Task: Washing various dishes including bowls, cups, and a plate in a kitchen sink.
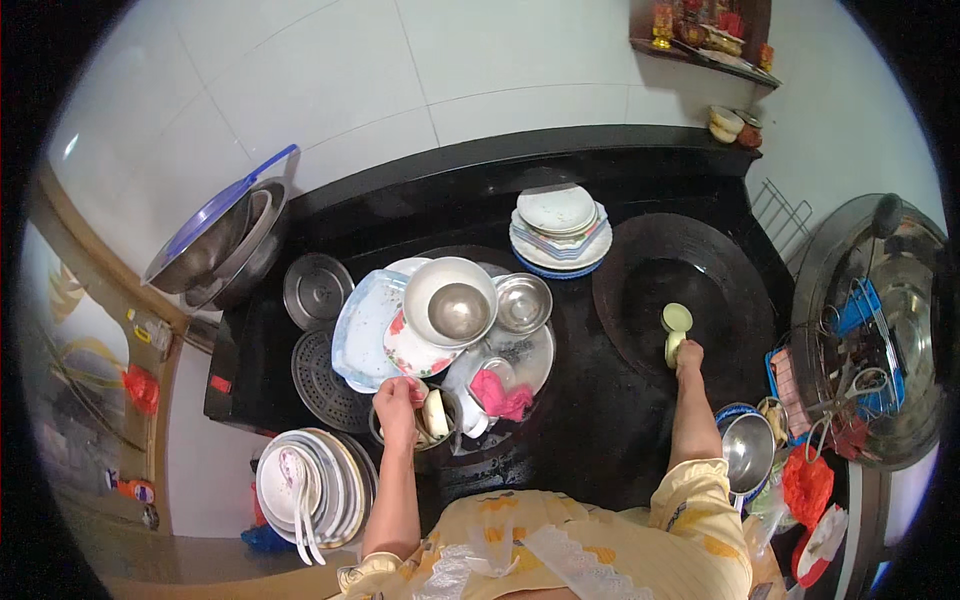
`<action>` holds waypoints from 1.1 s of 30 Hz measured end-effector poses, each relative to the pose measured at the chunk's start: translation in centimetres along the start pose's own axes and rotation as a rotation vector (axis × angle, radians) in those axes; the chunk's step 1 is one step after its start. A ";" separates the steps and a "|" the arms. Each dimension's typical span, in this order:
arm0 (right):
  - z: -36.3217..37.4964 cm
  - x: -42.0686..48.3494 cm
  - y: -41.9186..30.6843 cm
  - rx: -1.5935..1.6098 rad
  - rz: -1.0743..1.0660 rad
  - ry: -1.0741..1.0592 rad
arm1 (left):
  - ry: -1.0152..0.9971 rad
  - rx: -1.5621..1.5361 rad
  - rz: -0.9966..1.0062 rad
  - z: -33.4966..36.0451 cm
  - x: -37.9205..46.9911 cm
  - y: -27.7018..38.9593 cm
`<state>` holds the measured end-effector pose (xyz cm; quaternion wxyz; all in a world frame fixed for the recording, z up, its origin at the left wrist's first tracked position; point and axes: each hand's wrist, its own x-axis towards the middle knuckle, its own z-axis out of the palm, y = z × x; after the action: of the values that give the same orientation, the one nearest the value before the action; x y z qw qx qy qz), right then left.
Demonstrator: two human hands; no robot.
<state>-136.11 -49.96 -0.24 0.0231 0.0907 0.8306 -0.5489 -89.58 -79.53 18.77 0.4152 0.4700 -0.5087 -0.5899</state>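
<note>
My right hand (690, 356) grips a pale green plastic scoop (677, 318) above a large dark wok (694, 240). Over on the left, my left hand (399, 409) is bent at the rim of a small metal pot (433, 444). Cream-coloured pieces (435, 412) sit inside that pot. Whether the left fingers hold one of them is hard to make out. Just beyond the left hand are a blue-edged rectangular plate (367, 322), a white bowl (427, 281) with a metal bowl (459, 311) in it, and a floral dish (405, 349). A pink cloth (502, 396) lies beside the pot.
Stacked plates (559, 210) stand behind the wok. Bowls with white spoons (300, 487) rise at lower left, near a perforated steamer plate (326, 375). Metal basins (247, 247) lean on the back-left wall. A saucepan (748, 450) and scissors (847, 394) are at right.
</note>
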 end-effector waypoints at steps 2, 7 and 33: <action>-2.3 3.4 2.9 -0.169 -0.060 -0.088 | -0.046 -0.004 -0.013 0.7 0.2 -0.3; -0.1 -3.7 -6.3 -0.796 -0.021 -0.155 | 0.059 0.003 -0.014 -1.8 -0.6 -0.3; 10.8 -26.2 -12.8 -0.222 -0.551 -0.728 | -0.228 0.105 -0.052 1.0 -2.5 -0.2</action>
<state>-113.27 -68.06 10.74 0.1759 -0.3349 0.8153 -0.4384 -90.04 -76.92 18.97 0.3140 0.4339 -0.5702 -0.6228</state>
